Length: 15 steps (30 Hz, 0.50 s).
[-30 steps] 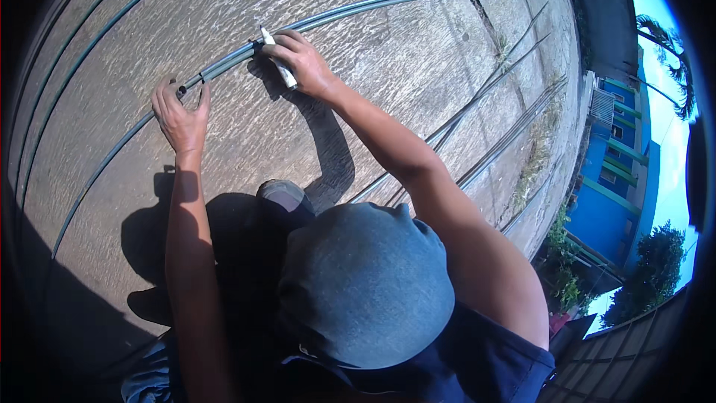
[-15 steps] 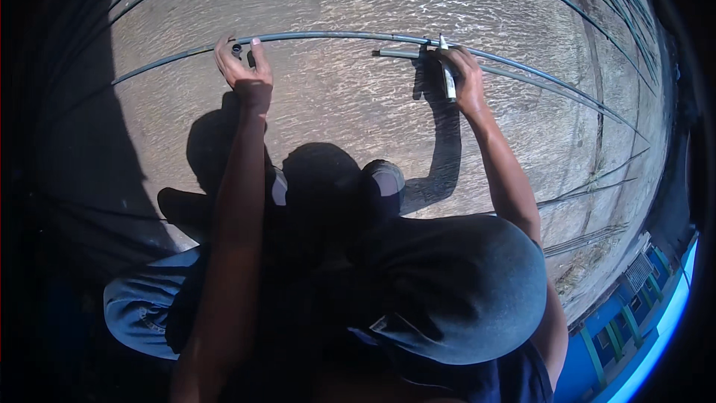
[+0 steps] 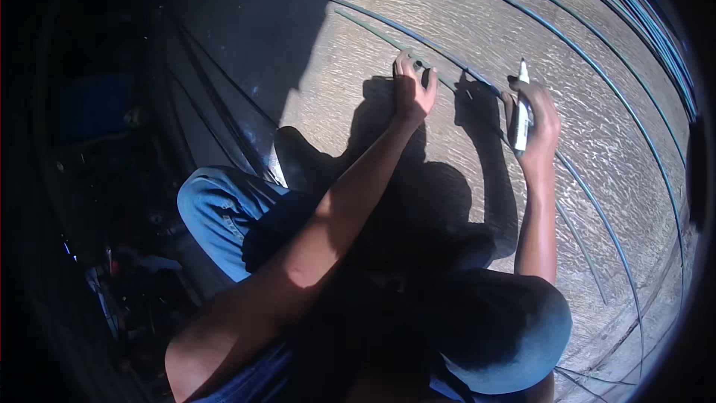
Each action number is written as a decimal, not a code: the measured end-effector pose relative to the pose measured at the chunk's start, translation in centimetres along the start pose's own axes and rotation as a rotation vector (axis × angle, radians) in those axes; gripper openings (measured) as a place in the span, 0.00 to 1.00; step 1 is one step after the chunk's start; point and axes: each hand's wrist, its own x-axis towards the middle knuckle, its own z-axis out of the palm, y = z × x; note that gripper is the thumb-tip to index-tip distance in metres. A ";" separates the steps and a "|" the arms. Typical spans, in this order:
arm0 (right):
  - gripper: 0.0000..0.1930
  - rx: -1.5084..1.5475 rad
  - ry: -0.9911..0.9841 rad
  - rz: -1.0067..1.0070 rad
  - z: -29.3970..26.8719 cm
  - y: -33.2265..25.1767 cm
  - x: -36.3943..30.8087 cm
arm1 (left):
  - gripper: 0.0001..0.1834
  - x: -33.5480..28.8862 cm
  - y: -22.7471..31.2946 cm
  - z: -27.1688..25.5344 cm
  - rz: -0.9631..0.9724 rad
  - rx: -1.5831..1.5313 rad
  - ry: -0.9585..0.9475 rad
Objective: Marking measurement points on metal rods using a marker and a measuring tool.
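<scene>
The right hand (image 3: 544, 121) grips a white marker pen with a dark tip (image 3: 521, 128), best held firmly. The half-curled left hand (image 3: 412, 95) is at a long thin green rod (image 3: 369, 28) on the rough ground (image 3: 425, 4), left of the pen; I can't tell if it holds anything, but pressing the rod down would stop it rolling.

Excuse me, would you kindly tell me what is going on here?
Someone in jeans is crouching over the ground. The right hand grips a white marker, dark end pointing away from the body, near a long bluish rod. The left hand is at a greenish rod, a small dark piece by its fingers; whether it touches the rod is hard to tell.
</scene>
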 end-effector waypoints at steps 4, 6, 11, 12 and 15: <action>0.16 -0.404 -0.051 0.255 -10.8 5.3 -13.6 | 0.30 -1.3 3.7 2.6 0.110 -0.058 -0.147; 0.19 -0.347 -0.113 0.405 -14.0 6.2 -20.4 | 0.29 -1.9 3.7 3.0 0.163 0.061 -0.116; 0.22 -0.481 -0.234 0.324 -17.7 5.6 -28.1 | 0.23 -1.4 3.7 4.7 0.182 0.110 -0.131; 0.22 -0.457 -0.193 0.408 -18.1 5.5 -28.1 | 0.22 -1.4 3.9 5.2 0.178 0.081 -0.154; 0.17 -0.404 -0.113 0.532 -17.8 7.4 -25.3 | 0.20 -0.3 2.6 6.2 0.230 0.014 -0.075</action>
